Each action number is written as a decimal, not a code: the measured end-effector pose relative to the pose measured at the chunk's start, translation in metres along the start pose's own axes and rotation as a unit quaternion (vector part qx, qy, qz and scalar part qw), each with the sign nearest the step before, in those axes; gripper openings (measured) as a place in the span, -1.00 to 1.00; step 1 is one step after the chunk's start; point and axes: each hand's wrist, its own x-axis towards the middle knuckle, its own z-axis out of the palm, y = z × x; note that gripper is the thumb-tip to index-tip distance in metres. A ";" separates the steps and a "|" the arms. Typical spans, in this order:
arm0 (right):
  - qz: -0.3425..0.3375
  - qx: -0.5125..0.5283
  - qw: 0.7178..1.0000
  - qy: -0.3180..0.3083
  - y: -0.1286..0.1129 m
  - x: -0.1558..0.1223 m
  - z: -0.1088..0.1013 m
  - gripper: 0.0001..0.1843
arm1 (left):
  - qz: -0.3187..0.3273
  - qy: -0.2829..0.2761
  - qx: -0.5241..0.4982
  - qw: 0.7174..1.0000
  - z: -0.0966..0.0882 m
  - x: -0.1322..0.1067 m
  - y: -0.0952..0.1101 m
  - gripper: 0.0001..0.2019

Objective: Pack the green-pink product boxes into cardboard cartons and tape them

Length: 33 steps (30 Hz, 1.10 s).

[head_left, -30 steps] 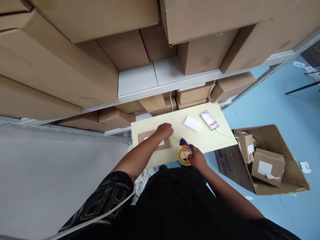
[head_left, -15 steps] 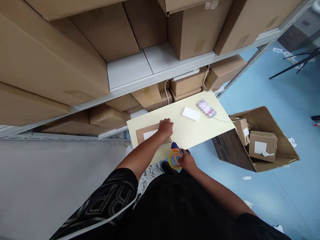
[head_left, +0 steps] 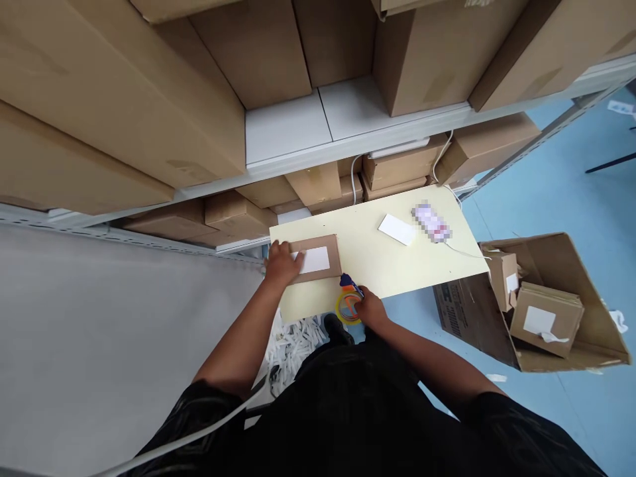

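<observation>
A flat cardboard box (head_left: pixel 334 255) with a white label (head_left: pixel 314 260) lies at the left end of the cream tabletop (head_left: pixel 368 242). My left hand (head_left: pixel 282 265) grips the box's left end, its thumb beside the label and its fingers over the far left part. Just off the table's front edge, my right hand (head_left: pixel 370 307) is closed round the handle of a tape dispenser (head_left: pixel 352 285). The dispenser has a dark blue head, orange parts and a roll of yellowish tape. Its head is close to the box's near right corner.
A white card-like stack (head_left: pixel 396 229) and a pixelated phone-like object (head_left: pixel 430 222) lie farther right on the table. Shelves with cardboard boxes (head_left: pixel 313 175) stand behind. A large open carton (head_left: pixel 571 291) with smaller boxes is at right. Shredded paper (head_left: pixel 293 344) lies below.
My left hand has moved from the box's right side to its left end, uncovering the label. My right hand still holds the tape dispenser near the box corner. The view has shifted.
</observation>
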 end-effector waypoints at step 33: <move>0.024 0.022 0.999 0.004 0.019 -0.009 0.006 -0.45 | 0.055 0.006 0.053 0.997 0.061 -0.063 0.016 -0.05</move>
